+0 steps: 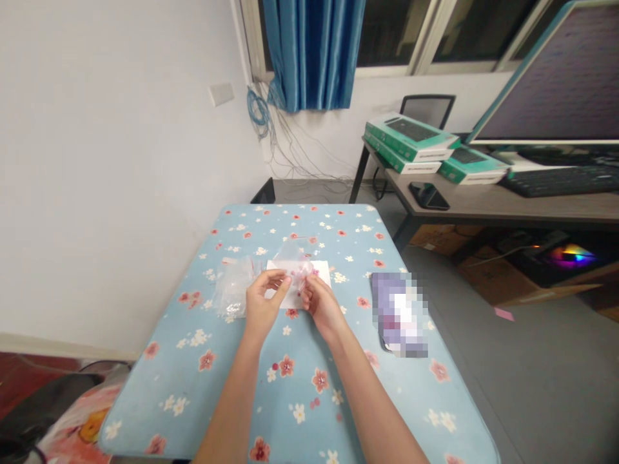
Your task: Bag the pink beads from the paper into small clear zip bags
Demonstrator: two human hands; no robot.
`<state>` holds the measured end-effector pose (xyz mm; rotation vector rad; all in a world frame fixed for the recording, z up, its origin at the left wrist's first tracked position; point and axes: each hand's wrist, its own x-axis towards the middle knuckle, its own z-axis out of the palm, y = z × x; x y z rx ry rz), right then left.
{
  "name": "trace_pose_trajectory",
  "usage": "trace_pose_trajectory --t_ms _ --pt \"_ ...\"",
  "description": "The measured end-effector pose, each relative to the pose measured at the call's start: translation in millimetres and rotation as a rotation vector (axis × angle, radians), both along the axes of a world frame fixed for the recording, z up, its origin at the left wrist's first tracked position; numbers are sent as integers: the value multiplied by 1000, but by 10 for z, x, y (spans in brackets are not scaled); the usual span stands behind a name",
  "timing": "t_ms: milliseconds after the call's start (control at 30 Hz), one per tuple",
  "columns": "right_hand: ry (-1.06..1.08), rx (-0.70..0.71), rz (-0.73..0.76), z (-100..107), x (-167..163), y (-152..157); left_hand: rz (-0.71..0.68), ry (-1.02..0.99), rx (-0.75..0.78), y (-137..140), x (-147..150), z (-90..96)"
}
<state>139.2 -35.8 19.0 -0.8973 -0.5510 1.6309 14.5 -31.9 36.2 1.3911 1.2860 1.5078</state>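
Observation:
A small clear plastic bag [304, 269] is held up over a white sheet of paper [293, 300] with small pink marks or pieces on it. My right hand [323, 308] pinches the bag's right side, its fingers curled in. At the left side, my left hand [262, 301] is curved with its thumb and fingertips close together at the plastic. Beside my left hand lies a pile of clear plastic bags [233, 287]. Another transparent bag [290, 249] lies flat just beyond the paper. What is inside the held bag is too small to make out.
The small table [227, 393] has a blue flowered cover. A blurred-out phone-shaped object [399, 314] lies at its right. A desk [483, 205] to the right carries green boxes [411, 138], a black phone [429, 195], a keyboard [565, 180] and a monitor [556, 77]. A white wall borders the left.

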Motion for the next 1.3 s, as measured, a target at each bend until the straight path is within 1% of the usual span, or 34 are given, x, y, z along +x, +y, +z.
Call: trace_pose_trajectory --t_ms 67,233,400,567,700,800,933,1033,1133,1200,1300 --pt "10 7 -6 6 2 -4 18 25 -7 12 5 -21" --pt "26 52 -38 43 8 -23 0 -52 -13 25 7 -46" --pt "13 86 -33 49 1 -20 -9 -13 2 5 26 -27" --pt "78 26 8 32 -17 -5 15 -2 22 5 21 -23" --pt "238 -64 -18 41 -16 12 17 -48 24 15 6 -39" --pt "330 -77 -22 50 4 28 42 -98 32 16 7 -36" --pt "358 -81 -104 57 72 49 97 -215 29 4 -11 29" --pt "355 -82 -163 55 163 72 211 -362 -11 -19 -96 106" --pt "353 -73 -208 42 252 125 335 -529 -126 -53 -250 165" --pt "342 -74 -219 28 286 181 381 -632 -214 -79 -363 180" --pt "313 -83 -214 13 292 286 416 -754 -291 -108 -496 170"
